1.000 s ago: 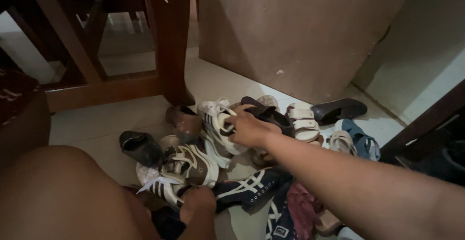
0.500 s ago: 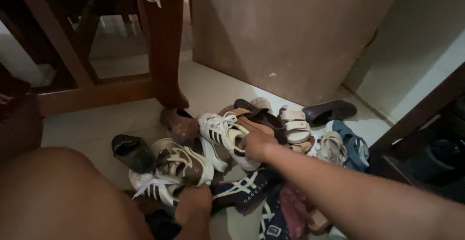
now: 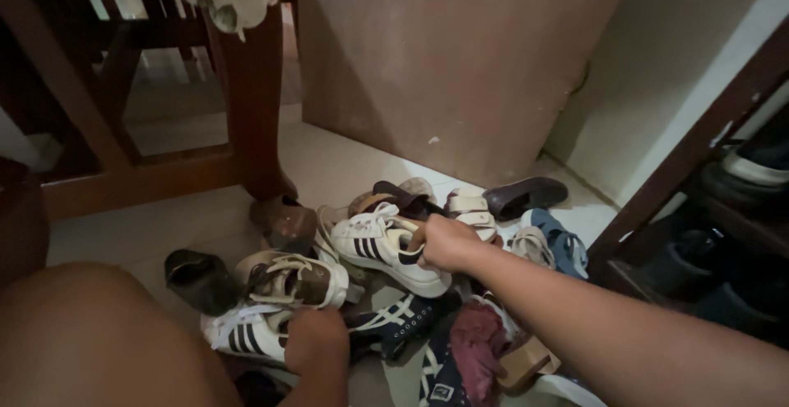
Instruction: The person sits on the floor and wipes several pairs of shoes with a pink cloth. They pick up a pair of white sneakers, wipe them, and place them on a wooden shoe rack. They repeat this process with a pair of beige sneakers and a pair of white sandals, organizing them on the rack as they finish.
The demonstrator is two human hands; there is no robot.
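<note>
Fingers of the left hand (image 3: 315, 341) were curled down onto a white sneaker with black stripes (image 3: 242, 331) at the near edge of the shoe pile on the tiled floor (image 3: 156, 226). To its right, the right hand (image 3: 446, 243) was closed around the heel of another white striped sneaker (image 3: 380, 244), held just above the heap, beside beige sandals (image 3: 532, 244).

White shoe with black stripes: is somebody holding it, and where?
Yes. The right hand grips the white lace-up sneaker with black stripes at its heel end. The left hand touches another white striped sneaker.
</note>
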